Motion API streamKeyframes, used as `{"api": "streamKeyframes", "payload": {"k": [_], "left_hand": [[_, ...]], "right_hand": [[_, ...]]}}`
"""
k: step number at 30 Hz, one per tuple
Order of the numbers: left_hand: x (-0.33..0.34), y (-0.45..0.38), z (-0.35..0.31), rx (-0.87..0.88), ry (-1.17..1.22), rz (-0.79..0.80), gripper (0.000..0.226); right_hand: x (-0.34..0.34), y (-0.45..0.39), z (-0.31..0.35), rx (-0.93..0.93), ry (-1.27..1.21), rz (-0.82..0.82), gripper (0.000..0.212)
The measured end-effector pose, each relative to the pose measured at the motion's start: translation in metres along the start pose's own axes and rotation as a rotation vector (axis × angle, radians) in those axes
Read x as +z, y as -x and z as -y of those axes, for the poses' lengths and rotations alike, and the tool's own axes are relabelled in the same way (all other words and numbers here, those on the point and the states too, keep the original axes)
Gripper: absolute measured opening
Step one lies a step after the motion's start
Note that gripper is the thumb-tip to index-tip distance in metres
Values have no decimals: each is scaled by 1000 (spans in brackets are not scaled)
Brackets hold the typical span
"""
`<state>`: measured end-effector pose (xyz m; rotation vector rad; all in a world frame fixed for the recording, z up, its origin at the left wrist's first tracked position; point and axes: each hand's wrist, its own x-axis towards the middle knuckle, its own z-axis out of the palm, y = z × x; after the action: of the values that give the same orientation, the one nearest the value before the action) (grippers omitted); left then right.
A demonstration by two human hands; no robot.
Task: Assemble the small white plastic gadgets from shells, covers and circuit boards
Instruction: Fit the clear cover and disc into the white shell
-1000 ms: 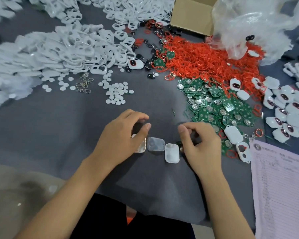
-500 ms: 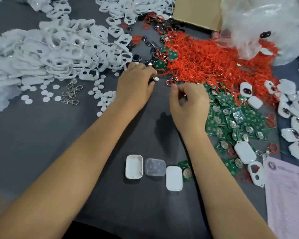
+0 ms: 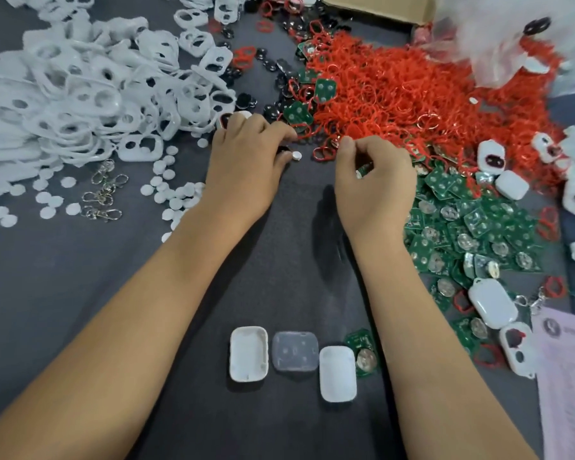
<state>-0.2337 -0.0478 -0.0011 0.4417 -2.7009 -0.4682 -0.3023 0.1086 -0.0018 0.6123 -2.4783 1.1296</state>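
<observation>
Both hands reach forward, forearms extended over the bench [image 3: 80, 293]. Left hand [image 3: 246, 161] curls on a small dark part; right hand [image 3: 372, 180] pinches a small piece beside the red rings [image 3: 412, 88]. White shells [image 3: 248, 353] lie between the forearms.

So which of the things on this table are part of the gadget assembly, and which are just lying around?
Part of the job:
white shells
clear cover
circuit board beside them
green board pile
frame pile
red rings
white discs

Lying about:
cardboard box
printed sheet
plastic bag
</observation>
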Motion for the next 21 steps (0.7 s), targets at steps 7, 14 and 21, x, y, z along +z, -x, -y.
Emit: {"api": "streamKeyframes", "payload": {"k": [7,14,21], "left_hand": [[-5,4,-9,-20,153,-105,31],[-11,4,-9,-83,332,-183,22],[-10,5,-12,7,216,-134,23]], "right_hand": [[-1,3,2,-6,207,193,21],[1,3,1,-47,260,241,25],[3,5,2,-75,312,234,30]]}}
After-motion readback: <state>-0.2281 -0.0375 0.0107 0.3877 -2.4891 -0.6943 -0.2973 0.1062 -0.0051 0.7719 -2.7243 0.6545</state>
